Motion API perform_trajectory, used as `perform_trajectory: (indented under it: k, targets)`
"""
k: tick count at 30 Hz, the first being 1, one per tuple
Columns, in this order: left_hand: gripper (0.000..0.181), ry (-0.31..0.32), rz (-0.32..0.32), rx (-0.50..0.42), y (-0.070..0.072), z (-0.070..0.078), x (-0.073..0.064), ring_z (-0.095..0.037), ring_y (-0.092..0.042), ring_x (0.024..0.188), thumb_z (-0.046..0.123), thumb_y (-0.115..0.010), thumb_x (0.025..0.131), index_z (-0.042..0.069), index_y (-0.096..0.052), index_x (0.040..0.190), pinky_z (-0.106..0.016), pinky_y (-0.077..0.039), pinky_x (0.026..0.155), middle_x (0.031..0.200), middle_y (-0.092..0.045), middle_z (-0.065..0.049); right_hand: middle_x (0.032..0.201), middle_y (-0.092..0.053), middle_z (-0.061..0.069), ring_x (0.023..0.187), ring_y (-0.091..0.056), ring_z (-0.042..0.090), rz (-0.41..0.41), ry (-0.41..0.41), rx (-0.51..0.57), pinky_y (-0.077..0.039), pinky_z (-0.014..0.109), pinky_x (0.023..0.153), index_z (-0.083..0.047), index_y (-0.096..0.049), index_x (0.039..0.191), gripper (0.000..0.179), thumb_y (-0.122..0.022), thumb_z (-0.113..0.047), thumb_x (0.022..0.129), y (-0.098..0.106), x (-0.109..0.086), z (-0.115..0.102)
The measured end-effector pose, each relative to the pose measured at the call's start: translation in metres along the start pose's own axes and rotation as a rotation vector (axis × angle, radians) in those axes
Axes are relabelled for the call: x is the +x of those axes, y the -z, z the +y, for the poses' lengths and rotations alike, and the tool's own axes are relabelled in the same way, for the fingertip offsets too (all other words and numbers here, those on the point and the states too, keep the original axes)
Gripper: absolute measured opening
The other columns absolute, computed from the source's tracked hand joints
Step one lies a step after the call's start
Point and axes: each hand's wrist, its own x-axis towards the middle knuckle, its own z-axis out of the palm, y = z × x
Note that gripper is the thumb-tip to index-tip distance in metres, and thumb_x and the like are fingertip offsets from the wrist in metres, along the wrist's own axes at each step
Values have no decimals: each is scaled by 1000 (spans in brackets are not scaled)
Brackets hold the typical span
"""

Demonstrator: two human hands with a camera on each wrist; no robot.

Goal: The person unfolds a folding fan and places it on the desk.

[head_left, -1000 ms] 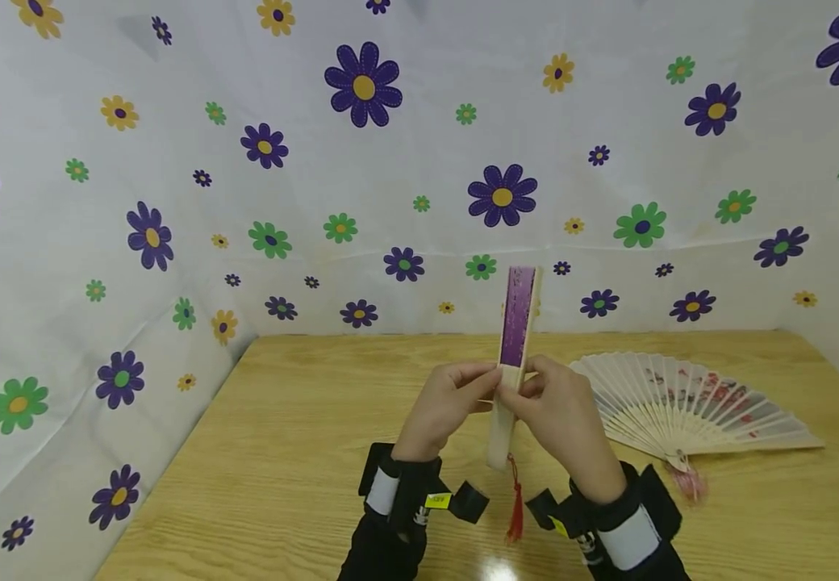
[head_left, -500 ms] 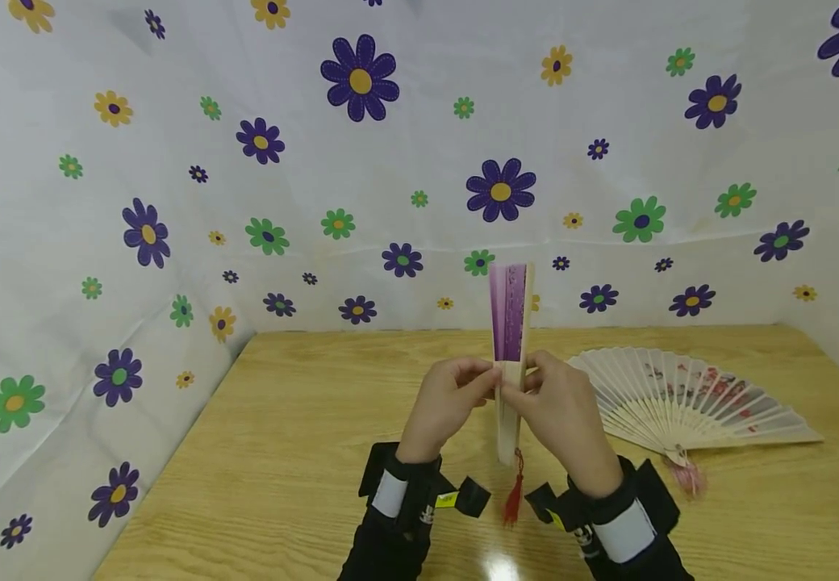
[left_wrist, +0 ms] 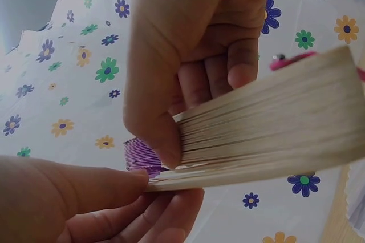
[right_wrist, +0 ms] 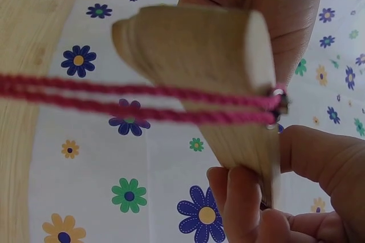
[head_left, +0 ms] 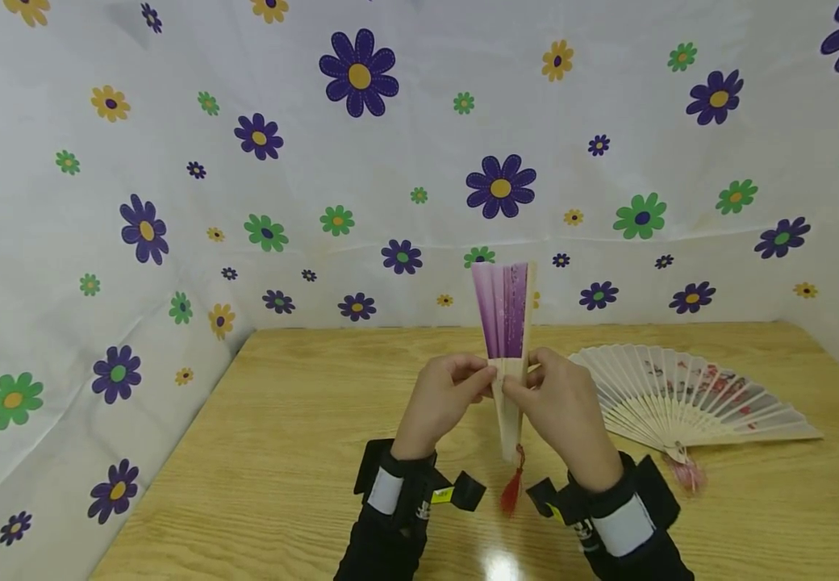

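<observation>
Upright between both hands is a purple folding fan (head_left: 501, 311), narrowly spread with pale wooden ribs. My left hand (head_left: 440, 403) pinches its left edge between thumb and fingers, just below the purple cloth. On the other side, my right hand (head_left: 563, 415) grips the right edge at about the same height. A red tassel (head_left: 511, 491) dangles from the fan's bottom end. In the left wrist view, the stacked ribs (left_wrist: 274, 117) lie close together, with a slight gap near the fingertips. The right wrist view shows the tassel's pink-red cord (right_wrist: 171, 101) crossing the blurred rib end.
A second fan (head_left: 695, 399), white with red flowers, lies spread on the wooden table (head_left: 303, 452) to the right. Its pink tassel (head_left: 688, 474) rests beside it. Behind stands a white flower-print cloth (head_left: 390, 161).
The purple fan has gone from folded to narrowly spread, its left edge moving leftward with my left hand. My right hand has kept nearly the same place. The white fan stays put.
</observation>
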Motion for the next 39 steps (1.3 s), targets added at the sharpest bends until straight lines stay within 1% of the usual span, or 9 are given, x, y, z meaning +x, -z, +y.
perform_trajectory:
  k: [4, 11, 18, 24, 28, 34, 39]
  targets:
    - [18, -6, -6, 0, 0, 0, 0, -30, -70, 79, 4, -61, 95, -10, -71, 99, -46, -60, 76, 91, -73, -27, 76, -73, 24, 58, -63, 26, 4, 13, -13, -52, 36, 46, 12, -65, 94, 25, -70, -9, 81, 0, 1, 1]
    - [18, 7, 8, 7, 1, 1, 0, -31, -70, 80, 4, -60, 96, -11, -70, 99, -48, -60, 77, 91, -72, -28, 72, -72, 23, 51, -59, 22, 24, 2, -11, -46, 28, 42, 13, -66, 93, 24, -69, -8, 81, 0, 2, 4]
    - [18, 23, -3, -2, 1, 1, 1, -30, -70, 81, 4, -60, 96, -11, -70, 99, -47, -60, 78, 92, -72, -28, 72, -72, 23, 51, -62, 21, -10, -13, 4, -48, 28, 42, 13, -65, 96, 26, -69, -8, 83, 5, 4, 7]
    - [17, 14, -6, 16, 4, 1, 1, -31, -70, 80, 3, -60, 95, -11, -69, 96, -47, -60, 77, 89, -73, -28, 70, -71, 21, 50, -60, 20, -4, -24, 1, -42, 26, 41, 13, -65, 94, 25, -68, -10, 84, 7, 5, 9]
    - [16, 14, 6, 24, 6, 0, 0, -33, -69, 80, 3, -60, 95, -10, -69, 94, -47, -60, 77, 86, -72, -27, 67, -71, 20, 48, -57, 19, 9, -23, -5, -39, 25, 40, 11, -65, 91, 23, -67, -10, 84, 8, 5, 11]
    - [16, 31, 8, 13, 7, 1, 1, -32, -69, 80, 3, -60, 95, -10, -69, 95, -46, -60, 78, 88, -72, -27, 68, -72, 21, 49, -61, 22, 24, -8, -6, -41, 26, 40, 11, -66, 91, 23, -67, -11, 84, 9, 7, 12]
    - [16, 44, 12, 9, 8, 3, 0, -32, -69, 81, 2, -59, 95, -11, -68, 96, -47, -60, 79, 88, -72, -27, 68, -73, 21, 51, -65, 24, 30, -29, 3, -41, 26, 40, 10, -65, 89, 21, -66, -11, 85, 10, 5, 11]
